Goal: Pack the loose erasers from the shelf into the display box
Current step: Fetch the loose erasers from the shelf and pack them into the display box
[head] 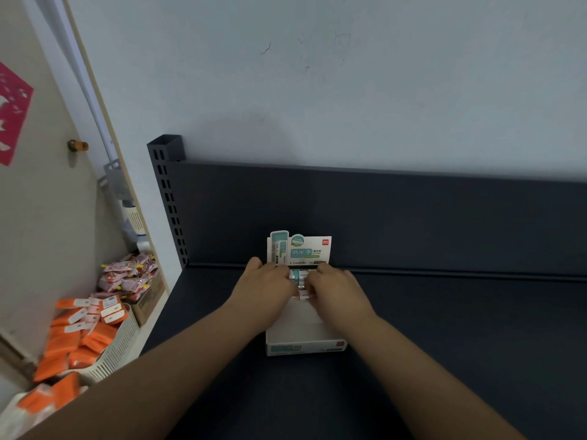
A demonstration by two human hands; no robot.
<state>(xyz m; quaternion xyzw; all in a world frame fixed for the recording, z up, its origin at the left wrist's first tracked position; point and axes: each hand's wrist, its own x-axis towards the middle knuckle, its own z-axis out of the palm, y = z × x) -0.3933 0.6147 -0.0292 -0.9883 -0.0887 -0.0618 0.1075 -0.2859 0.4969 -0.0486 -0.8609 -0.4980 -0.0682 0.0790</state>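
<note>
A dark metal shelf [444,328] carries a white display box [305,335] near its back panel, header card upright; the left hand [265,289] and right hand [336,289] reach into the box's far end, fingers curled together around a cluster of erasers [300,279] inside the box.

Two bare forearms, no sleeves in view. Left hand [270,287] and right hand [336,289] bare too: no gloves, rings, watch or wristband visible. Fingertips partly hidden.
</note>
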